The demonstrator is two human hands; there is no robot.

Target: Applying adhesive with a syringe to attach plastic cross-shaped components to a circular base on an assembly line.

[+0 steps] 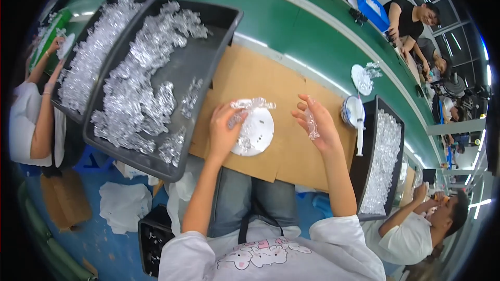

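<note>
Disc (263, 138), white and round, lies on a cardboard sheet (297, 153) in front of the seated person, its upper face bearing several small dark marks. Left clear piece (256, 104) extends across the disc's far edge; its long axis runs left to right, the free end pointing right. Left hand (221, 127) is curled, thumb and fingers pinching the near end of that piece. Right clear piece (312, 126) lies along the palm side of the right hand (324, 127), well apart from the disc; its long axis runs away from the person. Right-hand fingers are parted and loosely bent; whether they grip cannot be told. Beyond the sheet's right edge, a syringe (359, 138) rests against a bowl (346, 112). Clear parts fill the right tray (367, 135) and partly cover the left tray (182, 67). Shirt (239, 270) carries a printed rabbit graphic with pinkish lettering, partly folded.
</note>
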